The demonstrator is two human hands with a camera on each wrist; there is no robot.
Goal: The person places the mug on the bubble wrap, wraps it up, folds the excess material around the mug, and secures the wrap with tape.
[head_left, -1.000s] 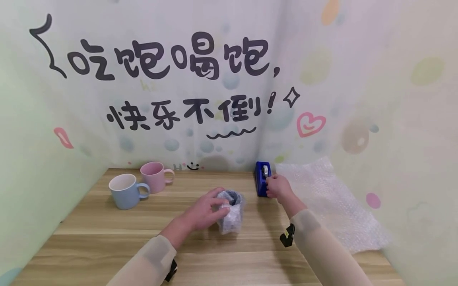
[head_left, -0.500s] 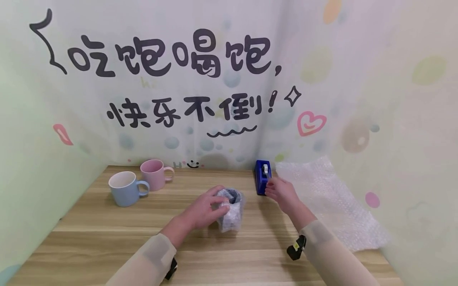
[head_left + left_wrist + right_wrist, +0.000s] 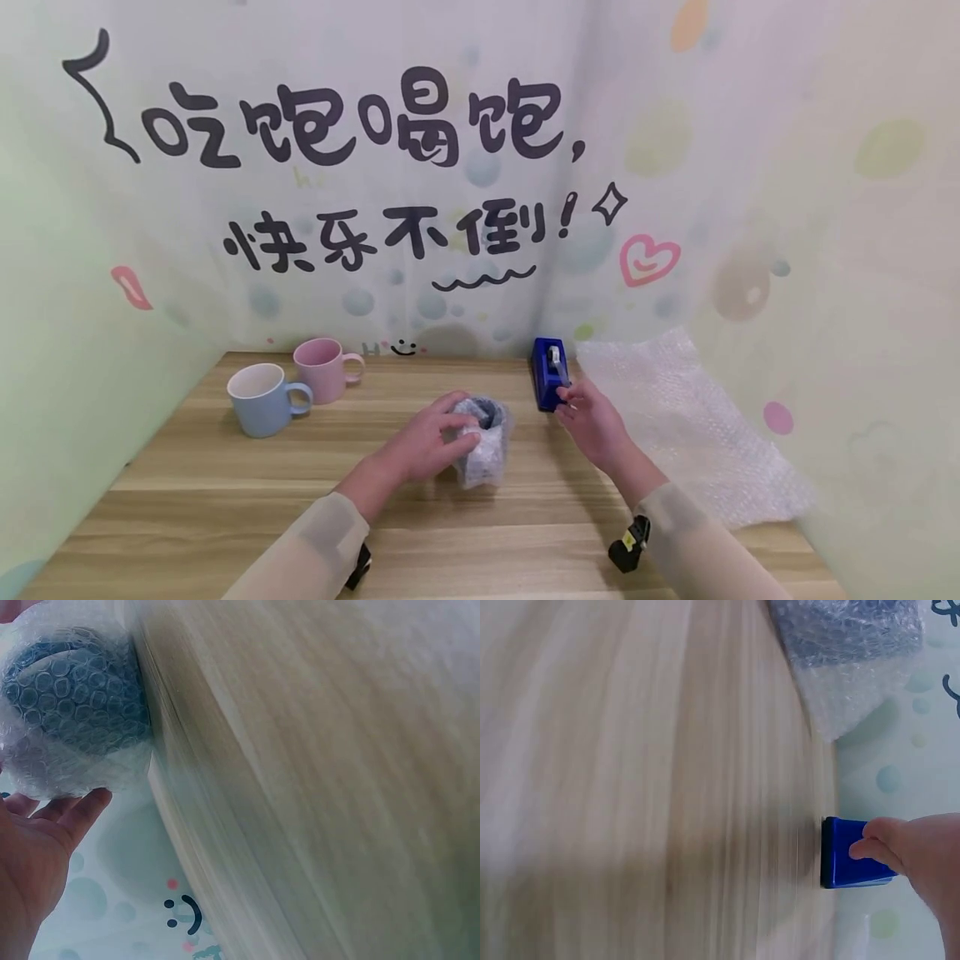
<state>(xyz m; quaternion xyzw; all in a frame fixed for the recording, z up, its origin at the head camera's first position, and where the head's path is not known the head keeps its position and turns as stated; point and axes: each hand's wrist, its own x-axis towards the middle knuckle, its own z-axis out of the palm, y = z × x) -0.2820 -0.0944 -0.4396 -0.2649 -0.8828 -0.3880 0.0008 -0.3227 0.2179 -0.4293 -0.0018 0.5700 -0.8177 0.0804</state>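
Observation:
My left hand (image 3: 427,442) grips a bubble-wrapped bundle (image 3: 483,460) standing at mid-table, thumb on the near side and fingers round the back. Through the plastic, a dark bluish round shape shows in the left wrist view, in the wrapped bundle (image 3: 75,697). Farther right, a blue tape dispenser (image 3: 542,375) stands by the back wall. My right hand (image 3: 597,425) is just in front of it, thumb and finger pinching the end of a clear tape strip (image 3: 562,375) drawn from the roll. In the right wrist view the fingers overlap the blue dispenser (image 3: 844,874).
A light blue mug (image 3: 260,408) and a pink mug (image 3: 322,375) stand at the back left. A sheet of bubble wrap (image 3: 675,417) lies at the right, against the wall. The wooden table (image 3: 420,550) meets printed walls behind and at both sides.
My right hand has moved a little toward me and right from the dispenser, drawing out a short length of tape. The left hand and the bundle have stayed in place.

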